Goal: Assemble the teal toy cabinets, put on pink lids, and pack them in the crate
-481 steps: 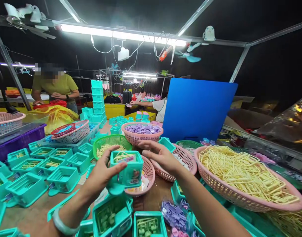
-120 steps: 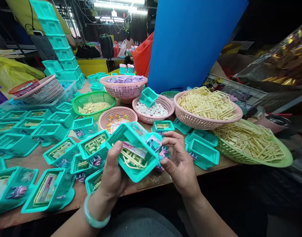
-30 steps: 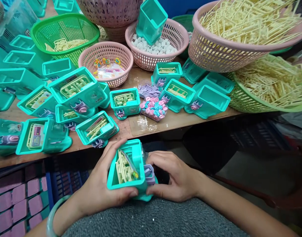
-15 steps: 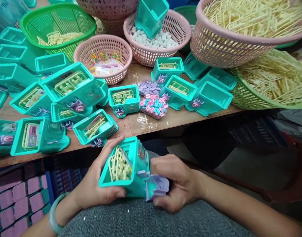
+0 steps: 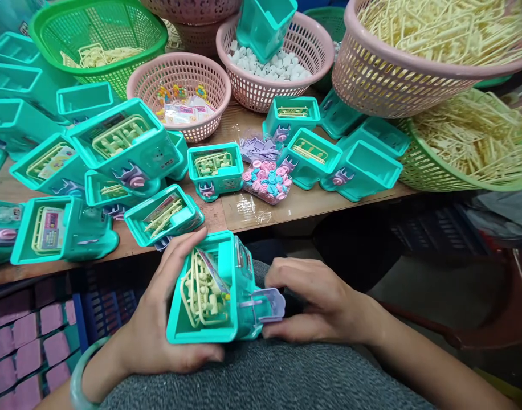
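My left hand (image 5: 158, 324) is wrapped round a teal plastic toy box (image 5: 220, 296) held on my lap below the table edge. Its open top faces me and shows cream plastic parts and a small printed packet inside. A lilac plastic piece (image 5: 267, 302) sits at the box's lower right side. My right hand (image 5: 316, 304) is curled against that side, fingertips pressing on the lilac piece.
The wooden table (image 5: 261, 208) carries several more teal boxes (image 5: 162, 213), a bag of pink and blue discs (image 5: 267, 182), and pink (image 5: 179, 74) and green (image 5: 98, 28) baskets of parts. Big baskets of cream sprues (image 5: 419, 62) fill the right. Crates stand under the table at left.
The box has tipped so its open top faces me more. The lilac piece now lies against the box's side. My right hand has flattened onto it.
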### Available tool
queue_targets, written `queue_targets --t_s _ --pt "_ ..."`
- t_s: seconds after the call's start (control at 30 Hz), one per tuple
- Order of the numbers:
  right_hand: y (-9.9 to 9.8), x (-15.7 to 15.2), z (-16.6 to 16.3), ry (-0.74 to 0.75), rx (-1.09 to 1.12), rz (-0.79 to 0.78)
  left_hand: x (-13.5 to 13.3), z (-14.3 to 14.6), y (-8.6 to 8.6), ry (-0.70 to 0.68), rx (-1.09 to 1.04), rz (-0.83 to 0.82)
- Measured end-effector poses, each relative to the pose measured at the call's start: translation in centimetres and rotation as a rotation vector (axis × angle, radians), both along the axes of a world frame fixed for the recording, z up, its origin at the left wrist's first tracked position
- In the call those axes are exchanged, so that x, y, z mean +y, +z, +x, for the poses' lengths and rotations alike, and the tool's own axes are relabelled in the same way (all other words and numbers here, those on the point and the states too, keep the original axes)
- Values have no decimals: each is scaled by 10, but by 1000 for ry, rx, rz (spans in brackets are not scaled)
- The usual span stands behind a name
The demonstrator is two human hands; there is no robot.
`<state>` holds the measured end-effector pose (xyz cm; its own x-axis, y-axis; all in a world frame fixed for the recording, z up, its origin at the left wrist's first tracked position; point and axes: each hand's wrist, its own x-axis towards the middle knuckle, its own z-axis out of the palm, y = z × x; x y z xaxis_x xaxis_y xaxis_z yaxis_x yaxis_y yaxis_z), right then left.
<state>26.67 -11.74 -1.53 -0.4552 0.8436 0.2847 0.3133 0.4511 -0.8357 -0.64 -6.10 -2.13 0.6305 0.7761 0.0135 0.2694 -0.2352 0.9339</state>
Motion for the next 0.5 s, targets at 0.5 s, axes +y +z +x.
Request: queue_targets --t_s 0.5 --pt "7 -6 -10 -50 -77 52 10 -3 -4 -117 21 105"
